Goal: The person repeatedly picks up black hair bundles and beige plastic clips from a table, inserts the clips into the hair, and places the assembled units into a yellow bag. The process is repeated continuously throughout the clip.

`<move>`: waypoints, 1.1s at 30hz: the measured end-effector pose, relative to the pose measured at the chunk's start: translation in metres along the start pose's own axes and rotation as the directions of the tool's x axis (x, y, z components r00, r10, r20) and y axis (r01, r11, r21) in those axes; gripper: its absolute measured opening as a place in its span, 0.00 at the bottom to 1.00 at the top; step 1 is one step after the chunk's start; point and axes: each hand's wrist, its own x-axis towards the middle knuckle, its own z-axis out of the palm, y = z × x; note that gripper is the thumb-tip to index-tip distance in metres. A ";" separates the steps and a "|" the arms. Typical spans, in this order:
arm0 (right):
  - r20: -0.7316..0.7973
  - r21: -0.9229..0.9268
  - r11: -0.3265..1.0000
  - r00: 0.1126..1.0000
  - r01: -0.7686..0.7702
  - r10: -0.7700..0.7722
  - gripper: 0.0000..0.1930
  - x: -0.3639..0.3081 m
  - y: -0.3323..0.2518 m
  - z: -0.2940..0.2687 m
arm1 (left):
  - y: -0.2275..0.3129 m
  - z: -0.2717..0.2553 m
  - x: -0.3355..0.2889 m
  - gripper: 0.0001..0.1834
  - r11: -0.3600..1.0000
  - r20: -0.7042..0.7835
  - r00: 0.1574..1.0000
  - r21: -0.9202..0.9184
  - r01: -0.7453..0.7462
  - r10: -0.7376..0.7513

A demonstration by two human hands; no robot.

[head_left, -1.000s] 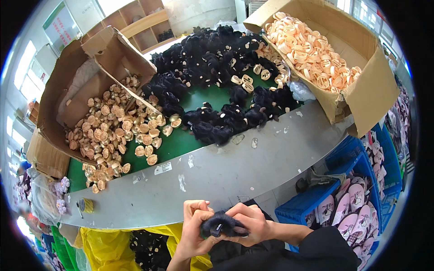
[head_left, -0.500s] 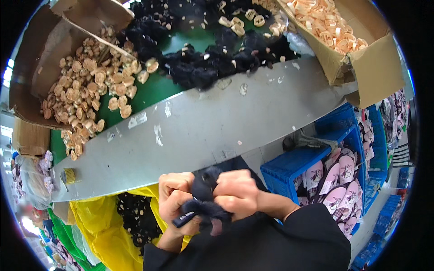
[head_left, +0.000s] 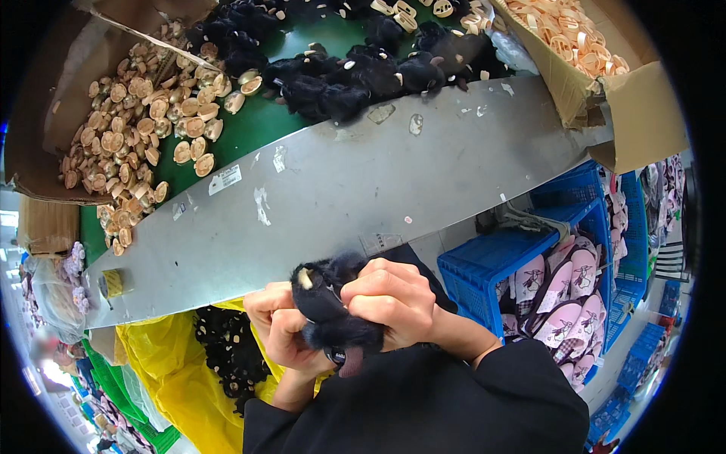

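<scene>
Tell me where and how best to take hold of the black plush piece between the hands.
Probably by the far end of the black plush piece, coming from the metal table's side: that end sticks out uncovered, while the left hand grips its left side and the right hand its right. It looks soft; pinch gently.

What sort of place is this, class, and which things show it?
Probably a factory workshop: black plush pieces lie heaped on the worktable, a cardboard box holds many similar peach-coloured parts, and blue crates hold pink slipper-shaped pieces.
</scene>
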 end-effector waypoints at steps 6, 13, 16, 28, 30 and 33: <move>-0.021 -0.103 0.995 1.000 0.016 -0.018 0.13 -0.002 -0.005 0.007 | -0.008 0.005 -0.011 0.17 0.999 -0.131 0.990 0.001 0.042 -0.041; 0.095 -0.072 0.997 0.995 -0.020 0.027 0.14 0.010 0.001 -0.005 | -0.021 0.003 0.014 0.21 0.953 -0.030 0.998 -0.299 0.050 -0.062; 0.111 -0.047 0.998 0.993 0.052 -0.046 0.13 0.015 0.004 -0.008 | -0.021 0.003 0.020 0.24 0.862 0.022 1.000 -0.507 -0.001 0.014; 0.050 -0.028 0.999 0.998 -0.030 0.031 0.15 0.007 -0.007 0.008 | -0.014 -0.002 0.006 0.28 0.978 -0.245 0.961 0.194 -0.080 0.127; 0.045 -0.026 0.997 0.997 -0.067 0.068 0.19 0.004 -0.011 0.010 | -0.008 0.002 0.014 0.29 0.976 -0.240 0.962 0.200 -0.080 0.128; 0.051 -0.060 0.987 0.987 -0.149 0.152 0.29 0.002 -0.009 0.003 | -0.004 0.010 0.016 0.32 0.996 -0.181 0.980 0.054 -0.074 0.082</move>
